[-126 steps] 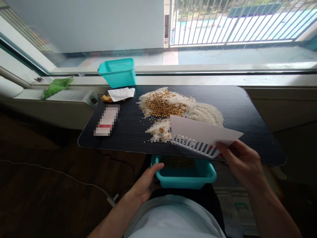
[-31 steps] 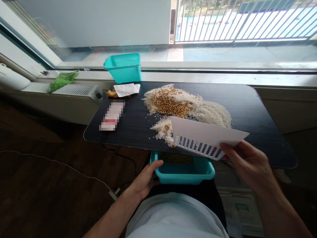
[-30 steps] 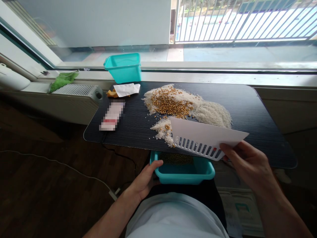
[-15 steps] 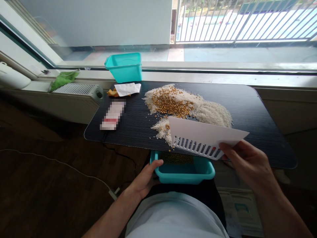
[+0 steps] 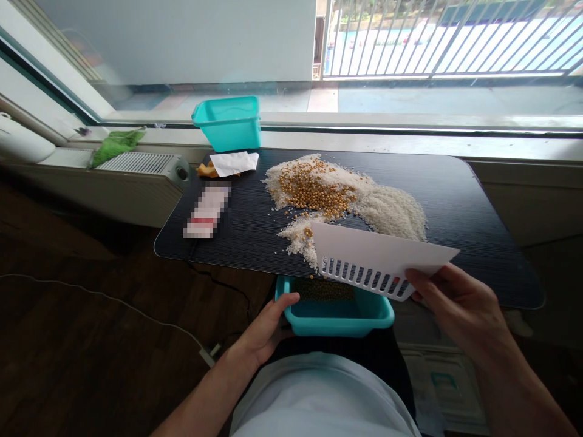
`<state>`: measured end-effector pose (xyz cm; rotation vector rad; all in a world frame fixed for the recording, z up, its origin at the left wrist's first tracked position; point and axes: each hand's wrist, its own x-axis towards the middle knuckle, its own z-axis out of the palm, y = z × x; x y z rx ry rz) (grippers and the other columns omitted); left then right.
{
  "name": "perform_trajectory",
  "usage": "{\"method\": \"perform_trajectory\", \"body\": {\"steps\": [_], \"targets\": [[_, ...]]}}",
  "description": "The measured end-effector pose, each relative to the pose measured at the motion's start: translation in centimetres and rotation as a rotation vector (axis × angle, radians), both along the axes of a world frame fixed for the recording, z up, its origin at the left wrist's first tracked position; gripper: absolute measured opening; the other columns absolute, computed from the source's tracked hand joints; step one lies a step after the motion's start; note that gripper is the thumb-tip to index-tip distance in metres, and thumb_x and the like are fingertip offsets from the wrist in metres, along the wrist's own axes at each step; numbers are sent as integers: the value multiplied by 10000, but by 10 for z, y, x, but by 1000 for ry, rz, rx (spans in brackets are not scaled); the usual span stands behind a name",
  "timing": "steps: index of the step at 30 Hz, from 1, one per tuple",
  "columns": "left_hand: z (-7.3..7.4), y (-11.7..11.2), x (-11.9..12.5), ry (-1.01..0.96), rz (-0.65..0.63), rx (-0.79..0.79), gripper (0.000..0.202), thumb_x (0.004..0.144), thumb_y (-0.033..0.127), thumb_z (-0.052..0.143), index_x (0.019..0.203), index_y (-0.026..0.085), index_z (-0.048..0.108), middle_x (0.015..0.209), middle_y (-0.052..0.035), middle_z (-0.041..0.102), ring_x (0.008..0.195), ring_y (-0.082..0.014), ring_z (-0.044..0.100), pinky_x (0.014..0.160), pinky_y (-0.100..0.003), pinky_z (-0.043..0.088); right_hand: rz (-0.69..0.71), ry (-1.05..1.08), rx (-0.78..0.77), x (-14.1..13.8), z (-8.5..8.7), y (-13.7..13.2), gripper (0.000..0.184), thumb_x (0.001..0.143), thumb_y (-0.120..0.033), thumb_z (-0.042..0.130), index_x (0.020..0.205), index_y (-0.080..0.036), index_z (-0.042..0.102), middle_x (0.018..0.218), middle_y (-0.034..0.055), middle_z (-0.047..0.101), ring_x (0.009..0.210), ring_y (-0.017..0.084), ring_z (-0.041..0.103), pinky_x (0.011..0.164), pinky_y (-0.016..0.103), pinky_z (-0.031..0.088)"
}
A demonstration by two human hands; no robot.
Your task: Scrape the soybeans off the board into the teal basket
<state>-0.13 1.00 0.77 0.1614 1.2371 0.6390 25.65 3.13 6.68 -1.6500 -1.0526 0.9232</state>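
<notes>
My right hand (image 5: 460,297) grips one end of a white slotted plastic sheet (image 5: 387,249), thumb on top, fingers beneath. Its slotted edge faces me, close to the table's front edge. My left hand (image 5: 273,318) is closed on the left rim of a turquoise bin (image 5: 339,328), which sits at my lap just below the tabletop. Small greenish grains (image 5: 325,290) lie inside that bin. Beyond the sheet, white rice (image 5: 392,209) is spread in a heap, with yellow-brown soybeans (image 5: 314,191) on it. A smaller patch of rice (image 5: 300,233) lies by the sheet's left end.
A second turquoise bin (image 5: 230,124) stands at the back left by the window. White paper (image 5: 234,164) over something orange, and a blurred pale item (image 5: 207,212), lie on the dark table (image 5: 483,243). Left of it is a radiator (image 5: 141,173) with a green cloth (image 5: 118,147).
The white slotted sheet has moved slightly toward me with my right hand, uncovering a bit more rice behind it. My left hand stays on the bin's rim.
</notes>
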Motion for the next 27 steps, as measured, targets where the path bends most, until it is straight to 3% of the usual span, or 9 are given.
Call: {"method": "perform_trajectory", "body": {"steps": [9, 14, 22, 27], "targets": [[2, 0, 0, -22, -17, 26, 498, 638, 469, 751, 1017, 191, 586, 1044, -104, 718, 1083, -296, 622, 755, -331, 523, 30, 49, 42, -15, 0, 0, 208, 716, -367, 772, 893, -257, 758, 802, -8, 773, 713, 194, 707, 703, 312, 605], [2, -1, -1, -10, 10, 16, 485, 632, 445, 764, 1010, 188, 602, 1085, -105, 711, 1076, -298, 631, 752, -334, 526, 63, 65, 27, -17, -2, 4, 222, 688, -379, 788, 861, -243, 757, 757, -14, 762, 697, 192, 700, 660, 293, 601], [0, 0, 0, -3, 20, 7, 453, 641, 435, 758, 988, 185, 609, 1059, -100, 715, 1067, -289, 630, 776, -344, 530, -271, -121, 63, 20, 0, 11, 217, 677, -421, 812, 817, -270, 744, 670, 17, 700, 554, 190, 608, 545, 327, 522], [-3, 0, -1, -10, 9, 12, 443, 681, 422, 734, 1035, 185, 611, 1097, -100, 705, 1081, -282, 623, 802, -350, 531, -212, -154, 90, 12, -3, 25, 184, 707, -442, 767, 773, -280, 712, 613, -12, 657, 540, 190, 583, 538, 331, 488]]}}
